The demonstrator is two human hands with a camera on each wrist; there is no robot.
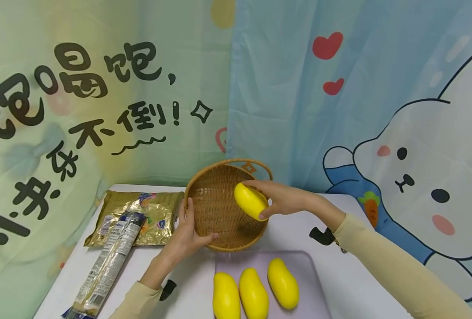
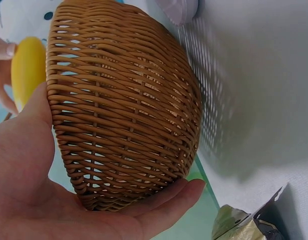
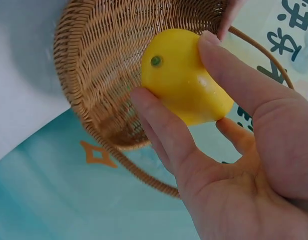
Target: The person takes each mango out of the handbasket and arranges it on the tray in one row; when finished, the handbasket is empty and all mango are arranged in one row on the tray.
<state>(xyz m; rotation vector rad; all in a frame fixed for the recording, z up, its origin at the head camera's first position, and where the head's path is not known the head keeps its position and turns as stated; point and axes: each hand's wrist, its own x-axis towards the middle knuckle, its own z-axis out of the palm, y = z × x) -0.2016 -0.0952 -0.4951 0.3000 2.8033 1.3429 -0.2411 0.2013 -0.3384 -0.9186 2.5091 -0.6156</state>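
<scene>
A brown wicker basket [image 1: 220, 212] with a loop handle is tilted so its opening faces me. My left hand [image 1: 185, 237] grips its left side, thumb over the rim and fingers along the outside wall, as the left wrist view shows. In my right hand [image 1: 279, 197] is a yellow mango [image 1: 249, 201], pinched between thumb and fingers in front of the basket's opening. The right wrist view shows the green stem spot of this mango [image 3: 184, 75]. Nearer to me, several more yellow mangoes [image 1: 253, 292] lie on a pale purple tray [image 1: 309, 283].
On the left of the white table [image 1: 192, 274] lies a flat gold package [image 1: 164, 221]. A long, narrow packet [image 1: 108, 266] leans across it. A printed curtain [image 1: 267, 110] hangs right behind the basket.
</scene>
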